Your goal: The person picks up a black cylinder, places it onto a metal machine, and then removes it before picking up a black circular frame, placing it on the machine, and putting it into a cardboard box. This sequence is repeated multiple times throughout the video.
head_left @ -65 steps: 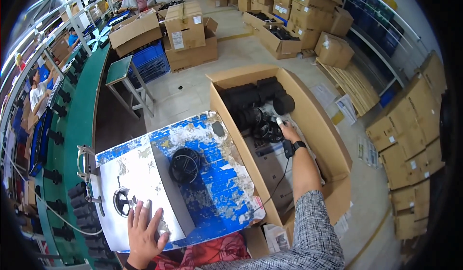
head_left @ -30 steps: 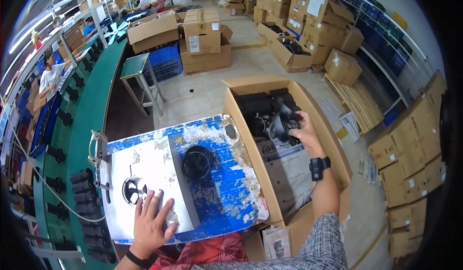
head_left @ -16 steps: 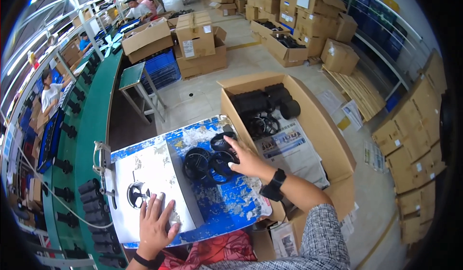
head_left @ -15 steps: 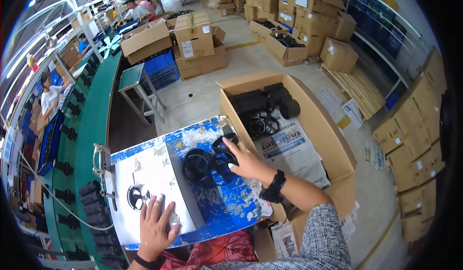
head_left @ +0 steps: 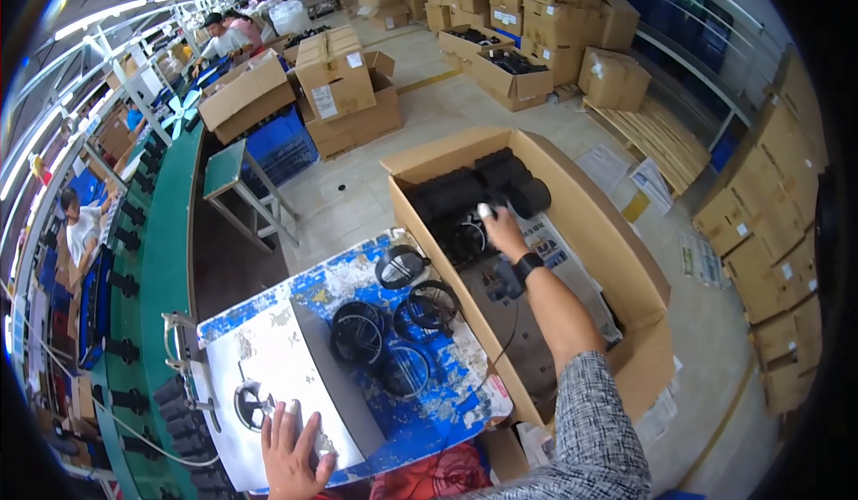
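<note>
My left hand (head_left: 296, 456) lies open, fingers spread, on a white plate (head_left: 295, 357) with a metal-lined round hole (head_left: 252, 404) just beyond the fingertips. My right hand (head_left: 505, 234) reaches into a large open carton (head_left: 590, 223), its white-tipped digit held out. Next to it in the carton lies a black ring-shaped part (head_left: 468, 239); I see nothing held. Several black plastic rings with thin spokes, such as this far ring (head_left: 401, 268) and this near ring (head_left: 404, 370), rest on the worn blue tabletop (head_left: 456, 411) between my hands.
Black cylindrical parts (head_left: 447, 194) and newspaper line the carton. A green workbench (head_left: 161, 259) with black parts runs along the left; a metal clamp (head_left: 176, 339) stands beside the white plate. Beyond are a small stool (head_left: 228, 171), stacked cartons (head_left: 335, 71) and a wooden pallet (head_left: 652, 142).
My right hand has left the rings on the tabletop and moved right and away into the carton. My left hand still lies on the white plate. The whole view has shifted slightly.
</note>
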The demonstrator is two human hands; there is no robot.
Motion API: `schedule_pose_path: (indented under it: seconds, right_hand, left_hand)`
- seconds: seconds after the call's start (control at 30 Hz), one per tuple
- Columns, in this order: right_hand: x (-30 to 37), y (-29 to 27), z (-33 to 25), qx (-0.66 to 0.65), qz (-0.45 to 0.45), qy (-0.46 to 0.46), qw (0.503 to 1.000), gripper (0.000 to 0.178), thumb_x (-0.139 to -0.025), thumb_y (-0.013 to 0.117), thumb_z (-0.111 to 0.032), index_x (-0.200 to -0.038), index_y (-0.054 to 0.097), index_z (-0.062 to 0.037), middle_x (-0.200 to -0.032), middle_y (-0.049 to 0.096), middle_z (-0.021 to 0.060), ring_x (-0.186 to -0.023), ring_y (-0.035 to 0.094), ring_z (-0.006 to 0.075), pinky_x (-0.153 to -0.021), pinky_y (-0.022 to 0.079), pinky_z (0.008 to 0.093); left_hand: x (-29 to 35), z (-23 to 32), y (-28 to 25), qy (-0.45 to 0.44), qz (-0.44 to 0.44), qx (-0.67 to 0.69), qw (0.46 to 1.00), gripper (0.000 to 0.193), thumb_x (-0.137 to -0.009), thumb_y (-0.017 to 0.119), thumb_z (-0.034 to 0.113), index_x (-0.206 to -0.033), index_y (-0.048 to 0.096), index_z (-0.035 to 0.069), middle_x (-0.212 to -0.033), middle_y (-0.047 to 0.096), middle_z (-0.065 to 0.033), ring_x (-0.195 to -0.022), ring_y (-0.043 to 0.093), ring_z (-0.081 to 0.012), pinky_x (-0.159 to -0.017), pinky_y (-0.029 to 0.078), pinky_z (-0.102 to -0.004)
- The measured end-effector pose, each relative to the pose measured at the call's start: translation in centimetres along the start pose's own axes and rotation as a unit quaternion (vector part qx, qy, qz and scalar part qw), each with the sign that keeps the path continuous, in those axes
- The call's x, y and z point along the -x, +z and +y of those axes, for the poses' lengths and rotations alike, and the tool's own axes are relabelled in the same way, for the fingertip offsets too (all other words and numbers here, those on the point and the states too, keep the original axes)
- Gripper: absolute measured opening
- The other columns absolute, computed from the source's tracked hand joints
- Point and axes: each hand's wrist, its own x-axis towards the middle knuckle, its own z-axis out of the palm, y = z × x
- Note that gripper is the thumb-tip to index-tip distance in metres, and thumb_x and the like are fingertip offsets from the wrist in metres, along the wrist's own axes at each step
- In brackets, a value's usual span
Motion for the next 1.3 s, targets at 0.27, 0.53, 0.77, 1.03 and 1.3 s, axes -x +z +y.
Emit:
schedule_pose_path:
  seconds: [0.27, 0.53, 0.77, 1.03, 1.3]
  right_hand:
    - [0.8, 3.4, 2.6, 0.015, -0.034, 0.159, 0.987, 0.093, -0.093, 0.064, -0.065, -0.148, 0.053, 0.0085, -0.16, 0.037, 0.0405, -0.149, 0.037, 0.0538, -0.125, 0.032, 0.0489]
    - [4.4, 2.1, -4.4, 0.069, -0.071, 0.037, 0.994, 0.113, -0.08, 0.078, -0.073, -0.16, 0.038, -0.0036, -0.159, 0.039, 0.0252, -0.144, 0.04, 0.0497, -0.12, 0.035, 0.0594]
    - [4.6, 2.2, -5.8, 0.115, -0.093, 0.07, 0.986, 0.112, -0.081, 0.078, -0.071, -0.161, 0.034, -0.0068, -0.164, 0.033, 0.0207, -0.144, 0.034, 0.0563, -0.115, 0.036, 0.0691]
    - [3.8, 3.3, -5.6, 0.13, -0.148, 0.072, 0.978, 0.117, -0.075, 0.084, -0.07, -0.164, 0.027, -0.0184, -0.17, 0.025, 0.01, -0.153, 0.022, 0.0537, -0.113, 0.031, 0.0796]
    - [1.1, 3.6, 1.3, 0.108, -0.149, 0.047, 0.982, 0.117, -0.075, 0.086, -0.063, -0.165, 0.022, -0.0257, -0.172, 0.022, 0.0081, -0.155, 0.017, 0.054, -0.115, 0.025, 0.0819]
  left_hand:
    - [0.0, -0.8, -0.1, 0.021, 0.009, -0.007, 1.0, 0.062, -0.097, 0.059, 0.04, -0.151, 0.059, 0.009, -0.16, 0.046, -0.0259, -0.153, 0.037, -0.0477, -0.126, 0.025, -0.0598]
    - [-0.5, -0.3, 0.4, 0.057, 0.01, -0.008, 0.998, 0.063, -0.098, 0.06, 0.033, -0.154, 0.055, 0.005, -0.165, 0.042, -0.025, -0.155, 0.032, -0.049, -0.127, 0.025, -0.0577]
    - [-0.9, 0.3, 0.4, 0.065, 0.009, -0.005, 0.998, 0.062, -0.099, 0.061, 0.031, -0.154, 0.054, 0.004, -0.164, 0.042, -0.0253, -0.154, 0.032, -0.0498, -0.127, 0.026, -0.0579]
    - [-0.5, -0.2, 0.6, 0.073, 0.021, -0.01, 0.997, 0.061, -0.099, 0.062, 0.03, -0.153, 0.054, 0.005, -0.164, 0.042, -0.0255, -0.154, 0.032, -0.0499, -0.127, 0.026, -0.058]
    - [-1.3, 0.2, 0.7, 0.083, 0.022, -0.009, 0.996, 0.06, -0.098, 0.064, 0.029, -0.152, 0.056, 0.006, -0.164, 0.043, -0.0242, -0.155, 0.033, -0.0482, -0.126, 0.026, -0.0583]
